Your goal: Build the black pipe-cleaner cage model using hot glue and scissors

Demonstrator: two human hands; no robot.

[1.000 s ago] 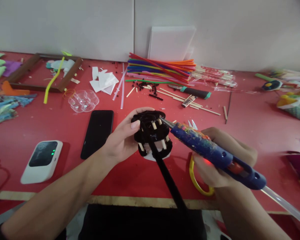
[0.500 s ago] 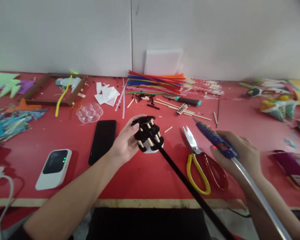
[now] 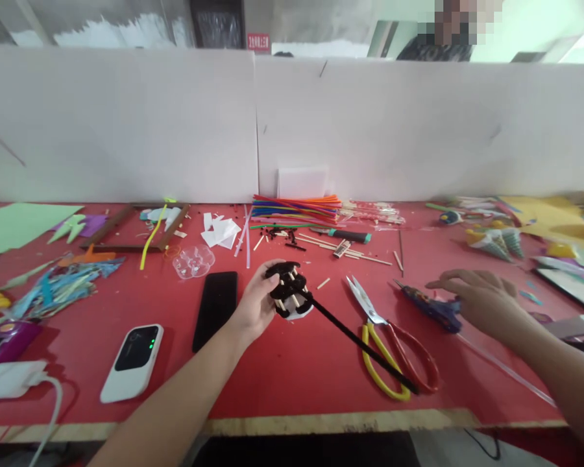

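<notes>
My left hand [image 3: 254,303] grips a small black cage-like model [image 3: 288,289] built from black pipe cleaner and short wooden sticks, held on the red table [image 3: 292,363]. A long black pipe cleaner [image 3: 360,344] trails from it toward the front right. My right hand [image 3: 481,299] hovers with fingers spread just above the blue glue gun [image 3: 431,306], which lies on the table with a clear glue stick [image 3: 506,370] out of its back.
Scissors with yellow and red handles [image 3: 389,344] lie between my hands. A black phone [image 3: 217,310] and a white device [image 3: 133,360] are on the left. Coloured pipe cleaners [image 3: 296,209], wooden sticks and paper scraps sit along the white partition [image 3: 253,123]. Another person is behind it.
My right hand carried the glue gun away from the model to the right, laid it on the table and let go. My head rose, and the left hand kept its grip.
</notes>
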